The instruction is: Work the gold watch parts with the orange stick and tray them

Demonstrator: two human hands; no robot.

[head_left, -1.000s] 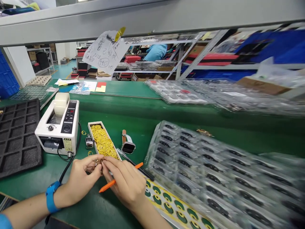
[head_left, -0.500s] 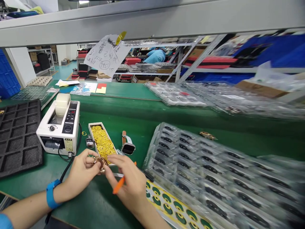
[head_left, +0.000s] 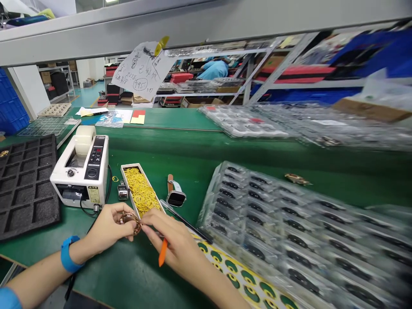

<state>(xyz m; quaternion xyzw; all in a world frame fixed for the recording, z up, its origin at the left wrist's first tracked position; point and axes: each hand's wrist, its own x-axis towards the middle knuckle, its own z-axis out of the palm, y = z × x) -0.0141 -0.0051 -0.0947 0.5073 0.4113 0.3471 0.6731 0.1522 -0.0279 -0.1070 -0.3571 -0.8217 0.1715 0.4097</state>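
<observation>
My left hand [head_left: 104, 229], with a blue band on its wrist, is closed round a rose-gold round watch case [head_left: 130, 221] above the green bench. At the case's right edge, the thumb and forefinger of my right hand [head_left: 175, 240] are pinched together; anything tiny between them is too small to make out. An orange stick-like tool [head_left: 163, 252] is tucked in that hand and points down from the palm. Just beyond both hands lies a narrow white box [head_left: 124, 175] filled with thin yellow rings [head_left: 140, 189].
A white tape dispenser [head_left: 92, 174], a tally counter [head_left: 122, 192] and a smartwatch [head_left: 177, 198] stand around the box. A black foam tray [head_left: 54, 182] is at left. Rightward are clear plastic trays [head_left: 208, 195] with dark parts, a yellow-green sticker sheet [head_left: 240, 274] and another gold case [head_left: 296, 179].
My right fingers have closed into a pinch at the case's edge. The case is tilted more upright in my left hand. The view has shifted slightly.
</observation>
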